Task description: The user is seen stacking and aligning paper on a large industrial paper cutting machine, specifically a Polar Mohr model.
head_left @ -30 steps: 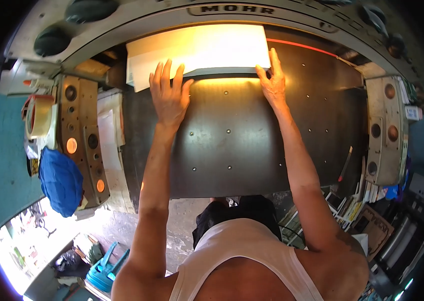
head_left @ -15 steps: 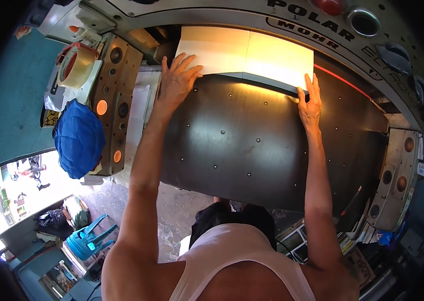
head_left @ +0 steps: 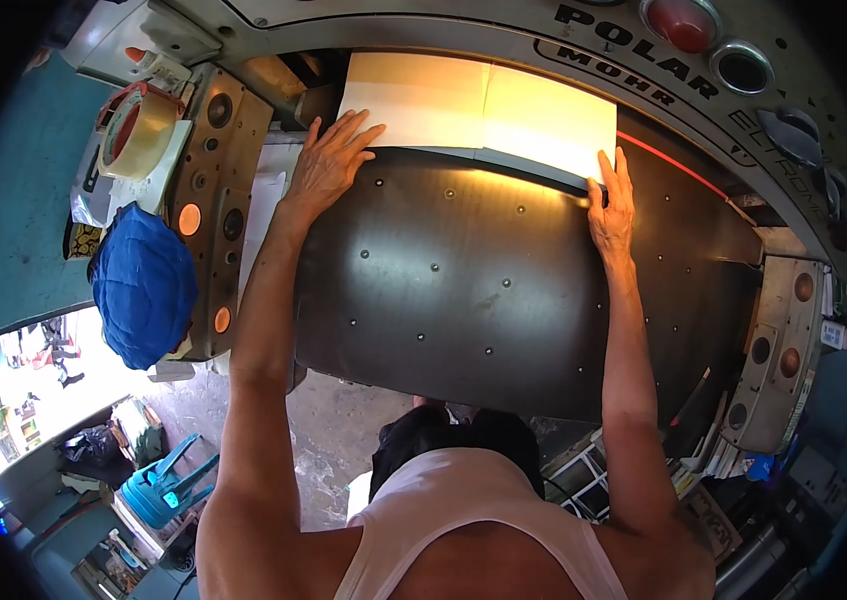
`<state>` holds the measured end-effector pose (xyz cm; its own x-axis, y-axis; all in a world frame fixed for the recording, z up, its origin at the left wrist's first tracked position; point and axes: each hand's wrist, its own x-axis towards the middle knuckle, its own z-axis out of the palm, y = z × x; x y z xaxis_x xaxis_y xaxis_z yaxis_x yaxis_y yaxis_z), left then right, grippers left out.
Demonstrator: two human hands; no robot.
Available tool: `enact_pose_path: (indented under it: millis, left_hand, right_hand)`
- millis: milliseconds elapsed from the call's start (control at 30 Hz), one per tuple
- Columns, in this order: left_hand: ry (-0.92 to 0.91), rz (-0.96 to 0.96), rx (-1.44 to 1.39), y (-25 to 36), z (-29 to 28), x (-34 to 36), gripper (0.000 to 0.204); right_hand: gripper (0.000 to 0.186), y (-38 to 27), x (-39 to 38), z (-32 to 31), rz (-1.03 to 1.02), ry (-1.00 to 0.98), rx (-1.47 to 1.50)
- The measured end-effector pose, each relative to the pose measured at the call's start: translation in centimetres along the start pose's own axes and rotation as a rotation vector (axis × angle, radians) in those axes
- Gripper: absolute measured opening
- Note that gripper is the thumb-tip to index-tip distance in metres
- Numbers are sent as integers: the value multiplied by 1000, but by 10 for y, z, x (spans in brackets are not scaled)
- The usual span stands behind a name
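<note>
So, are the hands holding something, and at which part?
Nothing is gripped. Both hands, left hand and right hand, lie flat against the near edge of the pale rectangular paper stack.

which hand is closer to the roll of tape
Left. The left hand lies flat at the paper stack's left corner, a short way right of the tape roll. The right hand is at the stack's far right corner, across the dark table.
</note>
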<state>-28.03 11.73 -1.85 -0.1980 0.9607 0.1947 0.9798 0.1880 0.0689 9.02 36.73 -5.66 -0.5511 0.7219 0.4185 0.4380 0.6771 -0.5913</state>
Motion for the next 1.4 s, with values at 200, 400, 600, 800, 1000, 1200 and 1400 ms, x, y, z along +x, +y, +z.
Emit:
enact_pose_path:
  millis: [200,400,600,800,1000,1200,1400]
  left_hand:
    - [-47,4,-3,-2,-3,12,48]
    - [339,-139,-236,38,-2,2,73]
    - [326,-359,-293,26,3,5,84]
    - [147,-366,-259,-3,-1,19,57]
    - [37,-405,-337,-15,-7,25,46]
    - [51,-233,-279,-18,-10,30,41]
    - [52,-190,-277,-14,-17,29,53]
  right_hand:
    - [52,-2,2,1,8,-13,2]
    - [87,-25,-10,10,-48,144,-63]
    - [89,-63,-37,33,-66,286,-274]
    - [68,-55,-4,34,-109,274,-400]
    - [61,-41,9,33,-118,196,-327]
    - [61,-34,8,38,-93,160,-235]
    - [74,-41,7,36,-47,168,-226]
